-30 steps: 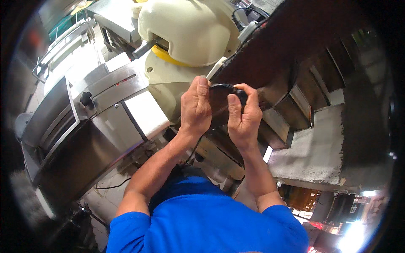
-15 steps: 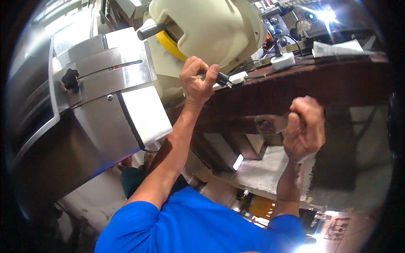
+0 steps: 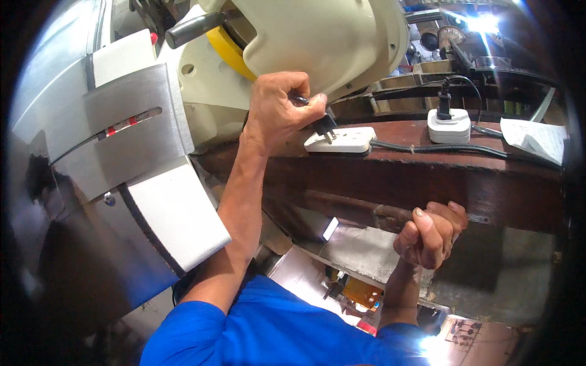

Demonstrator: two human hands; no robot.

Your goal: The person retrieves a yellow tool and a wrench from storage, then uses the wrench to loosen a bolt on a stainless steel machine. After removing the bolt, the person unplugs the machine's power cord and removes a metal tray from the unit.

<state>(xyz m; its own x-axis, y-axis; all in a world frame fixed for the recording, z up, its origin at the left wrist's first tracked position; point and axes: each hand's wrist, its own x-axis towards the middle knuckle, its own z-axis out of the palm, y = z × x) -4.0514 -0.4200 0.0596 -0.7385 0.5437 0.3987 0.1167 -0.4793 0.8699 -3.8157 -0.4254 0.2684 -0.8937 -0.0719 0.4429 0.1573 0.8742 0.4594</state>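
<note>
My left hand [image 3: 282, 110] is closed around a black power plug [image 3: 327, 125] whose bare prongs point down at a white power strip [image 3: 342, 139]. The prongs overlap the near part of the strip in the view; whether they touch it I cannot tell. The strip lies on the top of a dark reddish-brown wooden beam [image 3: 366, 180]. Lower right, beside the beam's lower edge, is my right hand [image 3: 434, 235] with its fingers curled in. Anything inside those fingers is hidden.
A large cream machine body [image 3: 317, 43] with a dark handle [image 3: 195, 30] stands behind my left hand. A brushed-metal machine [image 3: 116, 122] fills the left. Along the beam sit a white socket [image 3: 448, 128] holding a black plug, black cables [image 3: 452, 147] and white paper [image 3: 537, 137].
The view has shifted, bringing the power strip and beam closer. My left hand still holds the plug, with its prongs now over the strip. My right hand is lower, fingers curled more tightly.
</note>
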